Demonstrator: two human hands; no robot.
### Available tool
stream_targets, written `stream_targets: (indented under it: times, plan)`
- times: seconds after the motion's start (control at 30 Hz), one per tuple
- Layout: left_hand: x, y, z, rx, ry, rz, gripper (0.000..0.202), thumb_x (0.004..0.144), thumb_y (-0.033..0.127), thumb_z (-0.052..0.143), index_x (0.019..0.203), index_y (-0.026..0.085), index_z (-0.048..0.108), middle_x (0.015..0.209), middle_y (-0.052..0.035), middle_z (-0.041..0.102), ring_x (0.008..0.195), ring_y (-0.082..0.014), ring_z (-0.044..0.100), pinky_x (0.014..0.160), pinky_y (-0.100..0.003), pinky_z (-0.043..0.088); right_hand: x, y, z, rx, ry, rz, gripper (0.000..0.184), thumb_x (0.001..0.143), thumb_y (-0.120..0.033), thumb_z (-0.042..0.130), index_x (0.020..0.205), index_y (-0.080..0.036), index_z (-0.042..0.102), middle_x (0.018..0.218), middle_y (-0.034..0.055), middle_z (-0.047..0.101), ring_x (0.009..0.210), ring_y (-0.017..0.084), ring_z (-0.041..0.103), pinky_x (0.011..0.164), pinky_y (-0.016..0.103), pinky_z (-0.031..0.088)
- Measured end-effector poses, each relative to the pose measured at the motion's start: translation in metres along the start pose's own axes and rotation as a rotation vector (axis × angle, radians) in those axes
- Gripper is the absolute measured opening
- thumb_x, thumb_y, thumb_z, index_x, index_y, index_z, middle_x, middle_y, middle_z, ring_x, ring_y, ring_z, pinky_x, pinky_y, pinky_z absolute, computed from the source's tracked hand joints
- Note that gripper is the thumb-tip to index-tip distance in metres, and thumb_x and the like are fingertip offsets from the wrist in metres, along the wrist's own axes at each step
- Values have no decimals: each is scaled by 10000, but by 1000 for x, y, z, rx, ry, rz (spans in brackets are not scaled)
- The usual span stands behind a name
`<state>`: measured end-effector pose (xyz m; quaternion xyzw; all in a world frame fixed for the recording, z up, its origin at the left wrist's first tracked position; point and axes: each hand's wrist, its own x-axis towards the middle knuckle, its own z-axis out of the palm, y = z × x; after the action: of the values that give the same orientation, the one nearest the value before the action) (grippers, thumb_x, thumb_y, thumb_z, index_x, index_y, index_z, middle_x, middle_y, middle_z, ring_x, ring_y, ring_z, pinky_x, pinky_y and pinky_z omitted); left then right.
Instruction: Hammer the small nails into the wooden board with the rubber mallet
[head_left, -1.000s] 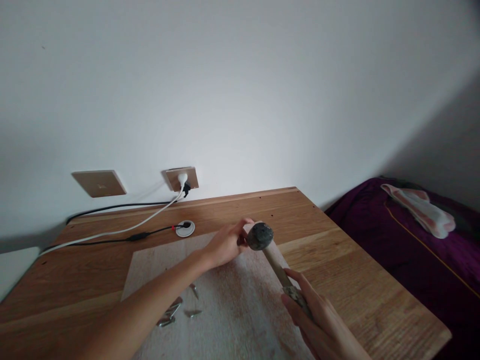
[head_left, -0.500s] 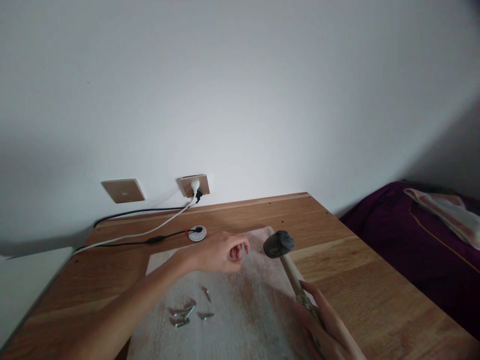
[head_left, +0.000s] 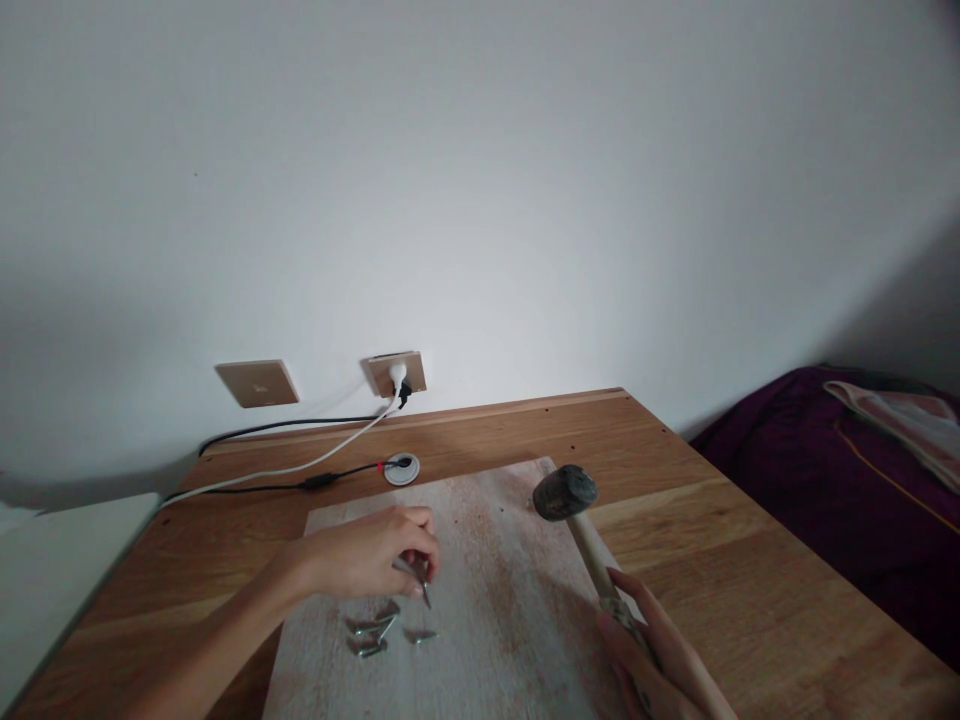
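A white wall (head_left: 480, 180) fills the far half of the view, with a blank plate (head_left: 257, 383) and a socket (head_left: 397, 373) low on it. A wooden table (head_left: 735, 590) runs from the wall toward the near edge, and a purple bed (head_left: 825, 470) lies to its right. A pale board (head_left: 487, 600) lies on the middle of the table. White and black cables (head_left: 300, 470) trail from the socket over the far left of the table, past a round grommet (head_left: 401, 468).

The right hand (head_left: 652, 660), at the near right of the board, is wrapped around the wooden handle of a hammer (head_left: 565, 493), whose dark head is raised over the board's far right part. The left hand (head_left: 367, 555), over the board's near left, has its fingertips pressed together, pinching a nail (head_left: 423, 587) that points down at the board. A few loose nails (head_left: 375, 632) lie on the board just near of that hand.
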<state>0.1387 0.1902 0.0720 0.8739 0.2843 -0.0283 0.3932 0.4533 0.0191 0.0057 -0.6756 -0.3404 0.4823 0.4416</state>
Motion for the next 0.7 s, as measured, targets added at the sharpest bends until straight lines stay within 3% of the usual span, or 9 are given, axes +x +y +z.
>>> stream_targets:
  times: [0.13,0.23,0.43,0.57,0.7]
  plan:
    - [1,1,3,-26,47,7,127,837,82,717,864,205,740,932,12,650,833,-143,638,749,-226,453,2,-3,-2,-93,-6,-27,730,818,-848,596,1298,-302,654,623,-46,554,559,187,568,524,274,483]
    - [9,5,5,-81,159,-7,113,865,103,644,900,188,710,833,13,667,730,-136,602,679,-228,437,2,-4,-5,-151,-14,-42,732,843,-843,561,1327,-302,646,595,-46,549,540,202,582,530,291,498]
    - [57,9,6,-151,341,111,83,907,152,635,914,164,717,808,-8,701,726,-142,619,707,-232,474,-2,-4,-6,-138,8,-66,716,867,-810,585,1361,-294,622,639,-48,591,589,183,625,578,264,537]
    - [90,8,8,-40,398,189,122,919,118,642,917,170,752,848,-20,732,758,-149,646,723,-230,457,-1,-4,-4,-151,-3,-66,728,874,-794,599,1378,-269,610,620,-56,566,548,170,602,546,264,524]
    - [103,7,12,42,399,219,156,904,68,641,908,173,757,867,-21,722,764,-146,646,717,-223,434,1,-2,-4,-140,-41,-64,753,878,-804,570,1396,-258,606,587,-61,552,499,167,575,516,268,508]
